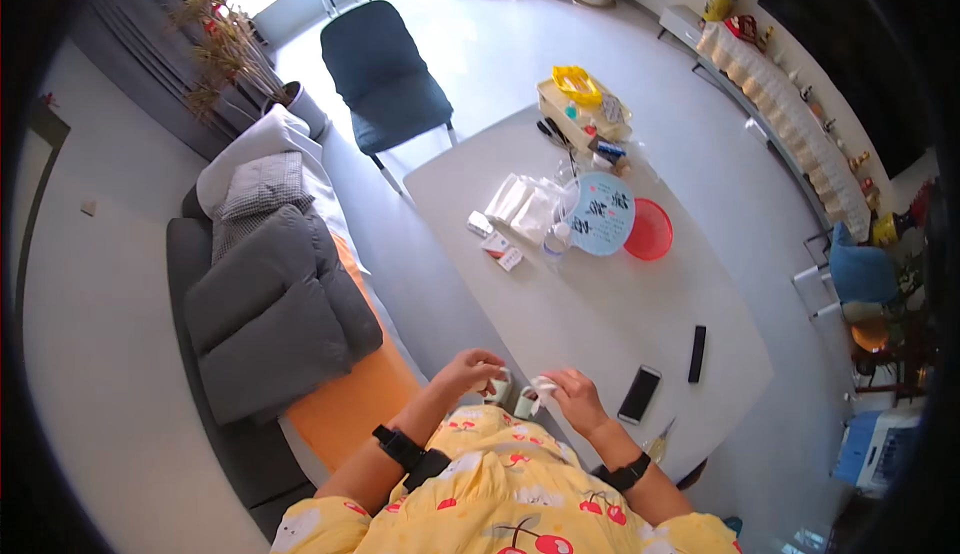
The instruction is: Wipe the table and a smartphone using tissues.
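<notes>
My right hand [576, 398] is closed on a crumpled piece of white tissue or cloth [543, 390] near the table's close edge. To its left, my left hand [478, 374] has its fingers bent, a little apart from the right; whether anything lies between them I cannot tell. Both hands are above my light green slippers. On the white table [600, 314], to the right, lie a smartphone [640, 394] with a dark screen, a black bar-shaped object [697, 354] and scissors [661, 441] with yellowish handles by my right forearm.
Farther up the table are white plastic packets [525, 205], a small box [501, 251], a clear bottle [556, 242], a round blue fan [602, 213] bearing writing, a red basin [648, 229] and a cream tray [570, 120] of items. A grey sofa [277, 329] stands left, a dark chair [390, 78] beyond.
</notes>
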### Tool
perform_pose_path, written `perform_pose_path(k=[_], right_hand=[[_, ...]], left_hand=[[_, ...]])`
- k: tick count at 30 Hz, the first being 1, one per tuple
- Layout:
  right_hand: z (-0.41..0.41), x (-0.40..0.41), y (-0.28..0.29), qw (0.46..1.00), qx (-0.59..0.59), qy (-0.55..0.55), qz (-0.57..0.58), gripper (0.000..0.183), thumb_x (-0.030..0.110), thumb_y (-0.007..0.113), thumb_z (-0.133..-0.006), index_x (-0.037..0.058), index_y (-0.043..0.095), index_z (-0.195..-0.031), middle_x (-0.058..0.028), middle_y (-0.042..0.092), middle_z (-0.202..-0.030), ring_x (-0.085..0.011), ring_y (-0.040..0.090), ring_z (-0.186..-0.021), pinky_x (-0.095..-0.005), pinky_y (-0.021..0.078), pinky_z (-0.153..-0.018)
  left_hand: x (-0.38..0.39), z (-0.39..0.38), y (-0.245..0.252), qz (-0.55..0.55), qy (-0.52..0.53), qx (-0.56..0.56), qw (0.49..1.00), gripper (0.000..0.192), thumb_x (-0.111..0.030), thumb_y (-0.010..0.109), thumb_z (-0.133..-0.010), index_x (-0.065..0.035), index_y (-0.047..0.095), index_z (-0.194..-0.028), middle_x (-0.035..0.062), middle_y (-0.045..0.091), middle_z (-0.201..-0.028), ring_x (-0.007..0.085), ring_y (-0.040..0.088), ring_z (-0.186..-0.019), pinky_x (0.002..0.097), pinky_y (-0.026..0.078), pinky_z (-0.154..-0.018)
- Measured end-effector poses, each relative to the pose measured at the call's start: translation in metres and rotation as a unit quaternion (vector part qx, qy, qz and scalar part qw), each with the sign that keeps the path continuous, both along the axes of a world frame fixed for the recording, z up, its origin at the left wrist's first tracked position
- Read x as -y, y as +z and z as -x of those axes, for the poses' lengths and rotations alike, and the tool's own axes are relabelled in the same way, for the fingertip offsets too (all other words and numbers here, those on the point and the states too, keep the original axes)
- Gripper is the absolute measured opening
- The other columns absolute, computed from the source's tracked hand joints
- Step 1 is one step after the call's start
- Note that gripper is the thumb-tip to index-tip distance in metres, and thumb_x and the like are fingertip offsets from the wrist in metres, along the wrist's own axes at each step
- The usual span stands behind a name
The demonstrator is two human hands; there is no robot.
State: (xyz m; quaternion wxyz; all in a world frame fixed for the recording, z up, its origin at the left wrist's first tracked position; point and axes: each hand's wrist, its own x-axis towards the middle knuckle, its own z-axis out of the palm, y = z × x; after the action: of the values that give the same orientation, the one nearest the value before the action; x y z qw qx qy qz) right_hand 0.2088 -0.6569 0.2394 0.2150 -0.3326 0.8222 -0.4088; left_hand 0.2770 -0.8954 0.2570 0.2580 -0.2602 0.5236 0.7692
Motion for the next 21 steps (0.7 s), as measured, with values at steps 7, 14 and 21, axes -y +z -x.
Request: perform_pose_path(k=[7, 14, 21], right_hand=[[0.001, -0.060, -0.041, 0.983, 0.045, -0.075, -0.164, 0.029, 0.012, 0.060, -0.073, 0.0072, 0.061, -0.101, -0.0163, 0.062, -0.092, -0.0340, 0.059, -0.089, -0.0402, 0.0478, -0.078], [0.024, -0.016, -0.048, 0.962, 0.147, -0.162, -0.165, 0.035, 0.002, 0.052, -0.073, 0.0048, 0.059, -0.107, -0.0119, 0.066, -0.075, -0.0172, 0.062, -0.055, -0.0297, 0.0519, -0.050], [0.052, 0.117, -0.032, 0.963, 0.157, -0.184, -0.117, 0.036, 0.002, 0.051, -0.073, 0.0047, 0.060, -0.107, -0.0104, 0.066, -0.077, -0.0168, 0.063, -0.061, -0.0288, 0.0523, -0.049]], left_hand=[[0.064, -0.044, -0.024, -0.096, 0.227, 0.006, 0.969, 0.020, -0.014, 0.058, -0.085, 0.0007, 0.058, -0.099, 0.0124, 0.064, -0.084, 0.0170, 0.061, -0.062, 0.0293, 0.052, -0.058], [0.133, -0.042, -0.045, -0.114, 0.256, 0.025, 0.959, 0.021, -0.017, 0.058, -0.086, 0.0015, 0.056, -0.096, 0.0119, 0.063, -0.077, 0.0177, 0.060, -0.059, 0.0296, 0.050, -0.055], [0.237, -0.021, -0.014, -0.049, 0.253, -0.028, 0.966, 0.016, -0.015, 0.056, -0.087, 0.0003, 0.057, -0.091, 0.0060, 0.056, -0.063, 0.0145, 0.053, -0.051, 0.0267, 0.043, -0.046]])
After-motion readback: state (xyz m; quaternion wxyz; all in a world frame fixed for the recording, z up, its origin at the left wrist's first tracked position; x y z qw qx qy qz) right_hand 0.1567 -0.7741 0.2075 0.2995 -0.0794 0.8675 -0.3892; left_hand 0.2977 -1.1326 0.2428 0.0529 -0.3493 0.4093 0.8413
